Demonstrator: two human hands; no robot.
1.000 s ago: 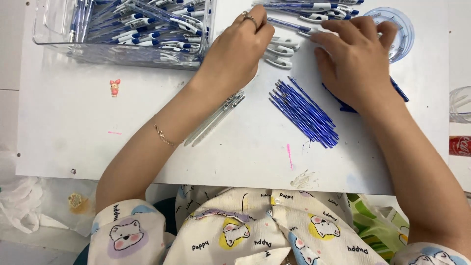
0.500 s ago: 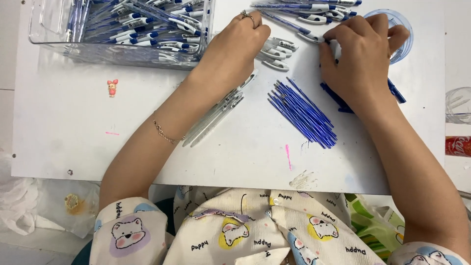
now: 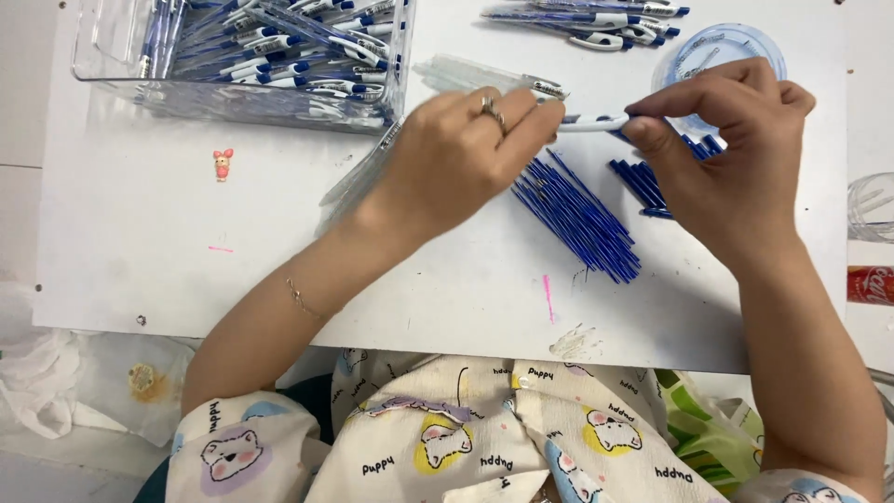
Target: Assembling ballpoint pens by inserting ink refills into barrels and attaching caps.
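Head view, looking straight down at a white table (image 3: 168,261) where a person works with two bare hands. Both hands meet near the upper middle of the table and share one white pen part (image 3: 596,122), a slim barrel lying level between them. Left hand (image 3: 456,154), wearing one ring, pinches the part's left end with fingertips curled around it; right hand (image 3: 726,149) grips the right end between thumb and forefinger, the other fingers bent loosely. Just below the held part lies a fanned heap of thin blue refills (image 3: 577,214), too many and too closely packed to count. A second, smaller cluster of blue refills (image 3: 652,182) sits partly under the right hand. One clear plastic bin (image 3: 93,56) in the upper left corner holds a dense pile of finished blue-and-white pens (image 3: 270,42), number unclear. Another loose group of finished pens (image 3: 596,23) lies along the top edge. One round clear lid or dish (image 3: 717,47) sits behind the right hand. A few clear pen barrels (image 3: 358,172) lie under the left wrist, count hidden. One small pink figure (image 3: 222,163) stands alone on the left part of the table.
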